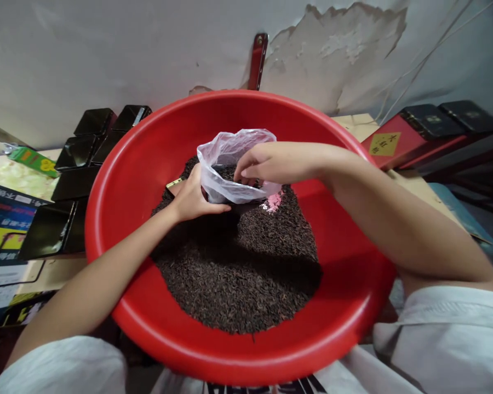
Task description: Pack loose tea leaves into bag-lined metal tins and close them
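Note:
A wide red basin (127,306) holds a heap of dark, dry loose tea leaves (246,273). Above the heap, my left hand (191,194) grips a dark tin (246,208) lined with a clear plastic bag (216,148), its thumb along the near side. The bag's mouth is spread open, with dark leaves inside. My right hand (267,163) reaches into it from the right, fingers bent and close together; their tips are partly hidden, and whatever they hold cannot be made out. A gold-edged piece (173,186) shows beside my left hand, and a pink-and-white patch (274,201) lies right of the tin.
Several dark open tins (47,230) stand left of the basin, near a green box (33,158) and a printed carton (4,235). On the right are red tins with black lids (414,134). A dark red strip (258,61) leans on the peeling wall (148,49) behind.

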Demonstrator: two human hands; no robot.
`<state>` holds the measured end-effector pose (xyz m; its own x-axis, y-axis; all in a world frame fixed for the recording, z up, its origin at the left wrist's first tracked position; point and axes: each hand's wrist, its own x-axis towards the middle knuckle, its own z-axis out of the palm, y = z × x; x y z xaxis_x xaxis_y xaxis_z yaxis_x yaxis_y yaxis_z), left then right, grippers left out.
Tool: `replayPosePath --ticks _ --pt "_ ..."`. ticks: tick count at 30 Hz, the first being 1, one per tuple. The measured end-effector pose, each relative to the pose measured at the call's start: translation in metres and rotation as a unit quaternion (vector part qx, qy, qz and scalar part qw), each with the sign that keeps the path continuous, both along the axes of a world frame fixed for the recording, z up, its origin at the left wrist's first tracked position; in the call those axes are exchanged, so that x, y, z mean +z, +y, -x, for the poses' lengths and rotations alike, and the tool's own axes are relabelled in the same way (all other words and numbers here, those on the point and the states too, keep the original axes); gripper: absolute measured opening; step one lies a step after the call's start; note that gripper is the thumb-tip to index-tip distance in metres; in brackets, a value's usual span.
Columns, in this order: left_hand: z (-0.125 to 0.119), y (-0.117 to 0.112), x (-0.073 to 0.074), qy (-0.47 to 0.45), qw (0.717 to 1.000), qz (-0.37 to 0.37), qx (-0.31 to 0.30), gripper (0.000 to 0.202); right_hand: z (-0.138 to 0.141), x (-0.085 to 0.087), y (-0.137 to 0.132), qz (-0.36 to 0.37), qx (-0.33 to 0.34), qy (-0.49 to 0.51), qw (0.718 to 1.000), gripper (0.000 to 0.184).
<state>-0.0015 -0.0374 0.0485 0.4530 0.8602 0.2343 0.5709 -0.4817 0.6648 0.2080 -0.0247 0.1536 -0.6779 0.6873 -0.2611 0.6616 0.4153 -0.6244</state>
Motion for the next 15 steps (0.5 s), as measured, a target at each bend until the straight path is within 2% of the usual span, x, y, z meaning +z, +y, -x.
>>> replayPosePath --ticks 3,6,9,12,14,15 --pt "0.000 -0.001 0.000 0.008 1.000 -0.005 -0.005 0.098 0.004 -0.012 0.004 -0.102 -0.014 -0.108 0.989 0.027" --pt "0.000 -0.002 0.003 0.014 0.999 -0.003 -0.037 0.087 0.014 -0.024 0.000 -0.082 0.053 -0.138 0.986 0.032" --pt "0.002 0.000 0.010 0.025 0.998 0.007 -0.064 0.089 0.017 -0.026 -0.004 -0.050 0.093 -0.083 0.991 0.039" --pt "0.005 0.000 0.021 0.048 0.996 0.009 -0.079 0.092 0.013 -0.015 -0.005 -0.084 0.021 -0.069 0.994 0.043" --pt "0.008 -0.002 0.026 0.058 0.994 0.021 -0.093 0.083 0.011 -0.007 -0.006 -0.068 -0.033 -0.106 0.991 0.037" --pt "0.010 -0.004 0.027 0.054 0.994 0.027 -0.087 0.078 0.012 -0.004 -0.006 -0.045 -0.037 -0.137 0.989 0.034"
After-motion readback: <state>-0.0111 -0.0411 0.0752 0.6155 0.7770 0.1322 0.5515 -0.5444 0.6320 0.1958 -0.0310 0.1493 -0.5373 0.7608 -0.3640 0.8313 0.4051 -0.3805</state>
